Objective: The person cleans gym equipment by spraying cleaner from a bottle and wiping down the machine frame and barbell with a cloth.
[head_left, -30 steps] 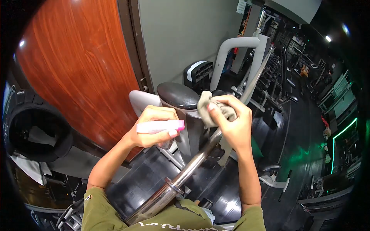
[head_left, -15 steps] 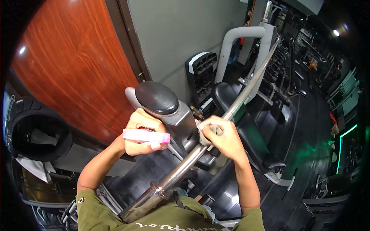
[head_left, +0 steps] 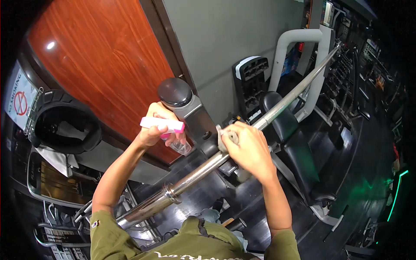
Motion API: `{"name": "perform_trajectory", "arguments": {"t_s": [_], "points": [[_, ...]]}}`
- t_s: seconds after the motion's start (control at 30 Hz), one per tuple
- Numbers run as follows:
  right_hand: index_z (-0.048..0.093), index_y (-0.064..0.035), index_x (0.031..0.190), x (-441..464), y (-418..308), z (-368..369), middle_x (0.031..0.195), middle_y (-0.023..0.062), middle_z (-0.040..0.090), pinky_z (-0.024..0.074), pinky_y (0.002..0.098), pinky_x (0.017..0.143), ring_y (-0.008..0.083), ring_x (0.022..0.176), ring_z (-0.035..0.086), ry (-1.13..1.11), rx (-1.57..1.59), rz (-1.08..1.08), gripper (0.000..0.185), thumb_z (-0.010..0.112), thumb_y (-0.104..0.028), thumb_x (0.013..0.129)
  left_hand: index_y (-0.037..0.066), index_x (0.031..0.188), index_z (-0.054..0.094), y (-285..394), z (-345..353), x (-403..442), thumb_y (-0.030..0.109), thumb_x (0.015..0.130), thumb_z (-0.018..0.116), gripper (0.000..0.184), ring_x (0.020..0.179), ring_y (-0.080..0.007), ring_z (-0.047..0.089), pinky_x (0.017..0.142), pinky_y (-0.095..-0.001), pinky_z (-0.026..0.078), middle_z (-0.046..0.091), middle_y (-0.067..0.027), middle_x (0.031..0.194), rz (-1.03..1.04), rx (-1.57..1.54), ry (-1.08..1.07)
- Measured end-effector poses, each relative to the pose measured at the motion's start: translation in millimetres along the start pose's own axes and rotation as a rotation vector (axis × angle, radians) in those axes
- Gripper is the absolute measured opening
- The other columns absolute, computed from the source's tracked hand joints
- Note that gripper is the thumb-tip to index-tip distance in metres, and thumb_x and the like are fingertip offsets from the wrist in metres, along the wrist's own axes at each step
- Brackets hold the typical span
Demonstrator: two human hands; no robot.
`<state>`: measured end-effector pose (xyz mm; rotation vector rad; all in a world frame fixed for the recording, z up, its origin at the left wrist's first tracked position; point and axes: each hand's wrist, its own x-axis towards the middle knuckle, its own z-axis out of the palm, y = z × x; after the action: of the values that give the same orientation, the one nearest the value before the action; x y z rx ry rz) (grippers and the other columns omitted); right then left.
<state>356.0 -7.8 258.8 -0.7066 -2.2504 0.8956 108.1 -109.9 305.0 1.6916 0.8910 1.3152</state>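
Note:
My left hand [head_left: 151, 133] is closed around a spray bottle [head_left: 170, 125] with a white and pink head. Its clear body shows below my fingers. My right hand [head_left: 251, 152] grips a greyish cloth [head_left: 232, 138] against a long metal barbell [head_left: 197, 175], fingers curled over the top. The bar runs diagonally from near my body to the upper right, and a collar ring [head_left: 171, 193] sits on its thicker near end. Just beyond my hands stands a grey machine post with a black rounded pad [head_left: 174, 92].
A black padded bench [head_left: 299, 167] lies to the right, beside a grey tubular frame [head_left: 281, 52]. A black rack [head_left: 251, 82] stands by the wall. At left are a wooden door [head_left: 99, 56], a dark round bin-like object [head_left: 65, 123] and a no-smoking sign [head_left: 21, 102].
The view has swung left, so the surroundings sit further right. My left hand has turned the spray bottle, and its clear body now shows. My right hand stays on the cloth at the bar.

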Motion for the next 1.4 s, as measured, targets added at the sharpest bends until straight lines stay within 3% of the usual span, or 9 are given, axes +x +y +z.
{"name": "perform_trajectory", "arguments": {"t_s": [0.13, 0.3, 0.4, 0.47, 0.6, 0.8, 1.1, 1.23, 1.4], "points": [[0.068, -0.0029, 0.105, 18.0, -28.3, 15.4, 0.094, 0.0166, 0.066, 0.0517, 0.0424, 0.074, 0.0378, 0.084, 0.067, 0.343, 0.312, -0.157, 0.022, 0.065, -0.023, 0.096, -0.007, 0.076, 0.070, -2.9, 0.2, 0.9, 0.042, 0.084, 0.066, 0.051, 0.040, -0.0141, 0.055, 0.039, -0.0256, 0.044, 0.070, -0.0186, 0.068, 0.007, -0.026, 0.019], [0.067, -0.0144, 0.117, 3.1, -44.3, 26.0, 0.101, 0.0066, 0.062, 0.0542, 0.0388, 0.061, 0.0274, 0.074, 0.069, 0.469, 0.017, -0.416, 0.035, 0.076, -0.013, 0.082, -0.007, 0.077, 0.071, -4.8, -1.1, 0.1, 0.045, 0.085, 0.065, 0.053, 0.041, -0.0137, 0.056, 0.039, -0.0253, 0.044, 0.070, -0.0164, 0.068, 0.004, -0.010, 0.010], [0.073, -0.0190, 0.110, -9.4, -29.9, 35.3, 0.098, 0.0023, 0.064, 0.0541, 0.0352, 0.059, 0.0239, 0.073, 0.069, 0.485, -0.095, -0.501, 0.031, 0.079, -0.014, 0.079, -0.007, 0.077, 0.070, -10.6, -4.5, -1.7, 0.044, 0.084, 0.066, 0.052, 0.042, -0.0134, 0.058, 0.040, -0.0251, 0.045, 0.071, -0.0148, 0.069, 0.010, -0.049, -0.024], [0.072, -0.0170, 0.106, -12.2, -18.3, 32.7, 0.097, 0.0037, 0.066, 0.0543, 0.0357, 0.060, 0.0253, 0.075, 0.069, 0.462, -0.073, -0.375, 0.027, 0.079, -0.012, 0.080, -0.007, 0.077, 0.068, -13.9, -2.8, -1.9, 0.047, 0.081, 0.068, 0.054, 0.044, -0.0194, 0.062, 0.044, -0.0282, 0.052, 0.068, -0.0181, 0.064, 0.001, -0.072, 0.000], [0.061, -0.0066, 0.099, 8.7, -26.1, 34.0, 0.095, 0.0119, 0.064, 0.0526, 0.0391, 0.063, 0.0334, 0.077, 0.067, 0.596, 0.074, -0.255, 0.018, 0.072, -0.010, 0.085, -0.007, 0.076, 0.067, -17.2, -4.3, -0.4, 0.047, 0.083, 0.068, 0.055, 0.046, -0.0183, 0.063, 0.047, -0.0279, 0.054, 0.069, -0.0173, 0.067, 0.037, -0.081, -0.070], [0.065, -0.0089, 0.092, -14.6, -40.2, 47.2, 0.094, 0.0082, 0.063, 0.0518, 0.0357, 0.056, 0.0255, 0.068, 0.067, 0.626, -0.152, -0.321, 0.021, 0.079, -0.009, 0.077, -0.004, 0.082, 0.068, -15.2, -10.5, 0.8, 0.048, 0.084, 0.068, 0.052, 0.044, -0.0137, 0.060, 0.046, -0.0243, 0.050, 0.071, -0.0167, 0.072, 0.022, -0.090, -0.172], [0.058, -0.0060, 0.089, -25.3, -56.0, 42.2, 0.088, 0.0077, 0.062, 0.0505, 0.0383, 0.059, 0.0295, 0.068, 0.066, 0.506, -0.250, -0.025, 0.018, 0.073, -0.014, 0.082, -0.003, 0.078, 0.069, -16.3, -4.6, 5.5, 0.037, 0.081, 0.065, 0.040, 0.050, -0.0136, 0.063, 0.053, -0.0257, 0.053, 0.069, -0.0114, 0.065, 0.148, 0.025, -0.204], [0.056, -0.0058, 0.099, -13.7, -50.7, 57.0, 0.096, 0.0102, 0.059, 0.0502, 0.0404, 0.060, 0.0307, 0.070, 0.065, 0.719, -0.230, -0.155, 0.022, 0.072, -0.017, 0.087, -0.003, 0.080, 0.069, -15.6, -5.0, 6.5, 0.038, 0.081, 0.065, 0.042, 0.049, -0.0141, 0.063, 0.052, -0.0254, 0.052, 0.069, -0.0109, 0.065, 0.146, 0.037, -0.208], [0.055, -0.0074, 0.096, -30.7, -61.7, 49.5, 0.092, 0.0091, 0.059, 0.0504, 0.0397, 0.057, 0.0273, 0.069, 0.067, 0.557, -0.372, -0.078, 0.020, 0.070, -0.017, 0.089, -0.004, 0.080, 0.069, -16.6, -5.7, 5.8, 0.041, 0.083, 0.065, 0.045, 0.048, -0.0134, 0.062, 0.050, -0.0245, 0.051, 0.069, -0.0110, 0.066, 0.150, 0.027, -0.207]]}}
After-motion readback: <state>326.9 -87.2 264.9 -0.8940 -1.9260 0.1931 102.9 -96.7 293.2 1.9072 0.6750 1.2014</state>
